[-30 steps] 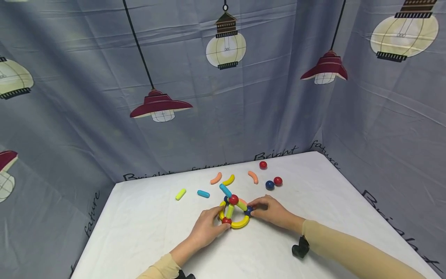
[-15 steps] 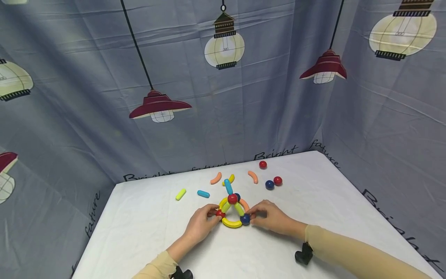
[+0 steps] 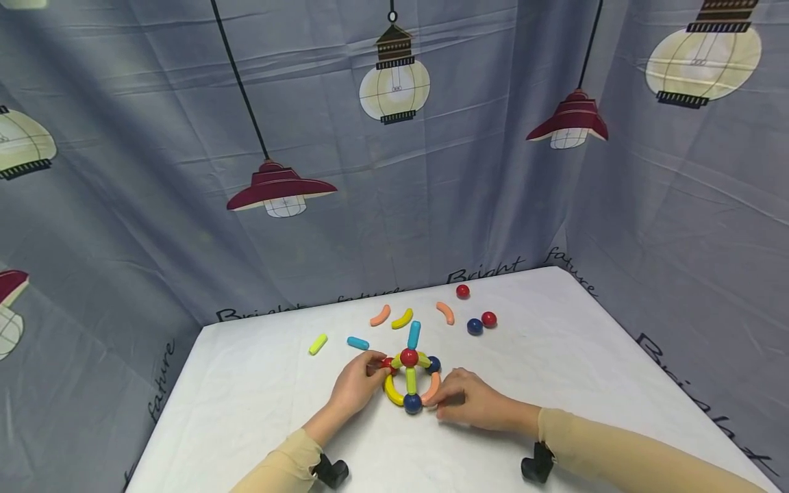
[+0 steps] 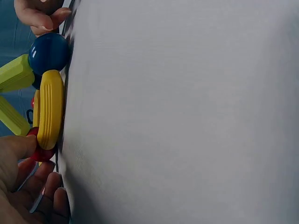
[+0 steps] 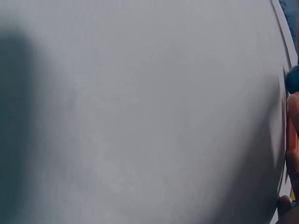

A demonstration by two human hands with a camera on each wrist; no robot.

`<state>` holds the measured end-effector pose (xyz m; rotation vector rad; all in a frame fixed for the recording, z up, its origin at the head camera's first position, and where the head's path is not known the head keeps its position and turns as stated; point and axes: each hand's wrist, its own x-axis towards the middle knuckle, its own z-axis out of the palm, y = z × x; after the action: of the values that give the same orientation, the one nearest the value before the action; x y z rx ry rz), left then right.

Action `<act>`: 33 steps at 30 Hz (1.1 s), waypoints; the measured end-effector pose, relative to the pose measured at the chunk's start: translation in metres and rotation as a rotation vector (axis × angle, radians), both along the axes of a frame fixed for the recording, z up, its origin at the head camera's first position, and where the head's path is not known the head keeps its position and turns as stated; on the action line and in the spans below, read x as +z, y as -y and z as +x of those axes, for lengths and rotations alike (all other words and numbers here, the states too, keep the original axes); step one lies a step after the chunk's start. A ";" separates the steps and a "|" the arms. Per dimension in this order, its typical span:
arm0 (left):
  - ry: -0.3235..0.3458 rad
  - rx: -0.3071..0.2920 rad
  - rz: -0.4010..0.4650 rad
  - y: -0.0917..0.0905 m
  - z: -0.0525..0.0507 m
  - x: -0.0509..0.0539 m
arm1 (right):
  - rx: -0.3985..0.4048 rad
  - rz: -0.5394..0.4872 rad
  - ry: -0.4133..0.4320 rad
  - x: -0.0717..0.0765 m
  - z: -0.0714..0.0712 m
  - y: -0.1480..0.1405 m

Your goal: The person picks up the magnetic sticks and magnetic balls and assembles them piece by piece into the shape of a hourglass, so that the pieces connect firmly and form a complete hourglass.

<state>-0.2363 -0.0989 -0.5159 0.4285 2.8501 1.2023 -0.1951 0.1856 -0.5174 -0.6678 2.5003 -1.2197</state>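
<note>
A toy frame of balls and sticks stands on the table. Its ring has yellow curved sticks (image 3: 392,391) and an orange curved stick (image 3: 433,387). Light-green sticks (image 3: 411,381) slope up to a red top ball (image 3: 409,357), from which a blue stick (image 3: 414,335) points upward. My left hand (image 3: 356,385) pinches the red ball (image 4: 41,153) at the ring's left between thumb and fingers. My right hand (image 3: 473,402) has curled fingers at the orange stick, close by the front blue ball (image 3: 412,403). The right wrist view catches only that hand's fingertips (image 5: 293,161).
Behind the frame lie a loose green stick (image 3: 318,344), blue stick (image 3: 357,343), orange curved sticks (image 3: 380,315) and a yellow curved stick (image 3: 403,318). Loose red balls (image 3: 463,292) and a blue ball (image 3: 474,326) sit back right. A curtain (image 3: 370,239) hangs beyond the white table (image 3: 246,383).
Both hands have turned the frame clockwise as seen from above. The red ball in my left hand moved back, a blue ball came to the front, and my right hand shifted from blue ball to orange stick.
</note>
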 end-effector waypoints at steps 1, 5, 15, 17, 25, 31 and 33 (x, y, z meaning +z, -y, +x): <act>-0.001 0.002 0.003 0.000 0.000 0.000 | -0.009 -0.005 0.014 0.001 0.000 0.000; 0.025 0.021 0.005 0.001 0.009 0.001 | -0.121 -0.052 0.036 0.003 -0.005 -0.002; 0.028 0.031 -0.057 -0.008 0.046 0.005 | -0.247 -0.015 -0.051 0.001 -0.037 -0.012; 0.032 0.009 -0.076 -0.013 0.051 0.004 | -0.231 0.010 -0.034 0.000 -0.040 -0.009; 0.028 -0.036 -0.113 -0.026 0.057 -0.002 | -0.264 0.048 -0.033 -0.004 -0.038 -0.002; 0.017 -0.049 -0.128 -0.023 0.048 -0.003 | -0.252 0.050 -0.066 -0.003 -0.034 -0.005; 0.014 -0.059 -0.127 -0.021 0.044 -0.003 | -0.262 0.059 -0.069 -0.003 -0.032 -0.007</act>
<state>-0.1919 -0.0780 -0.5187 0.4936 2.8590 1.0044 -0.2274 0.1929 -0.5208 -0.3830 2.7366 -1.2199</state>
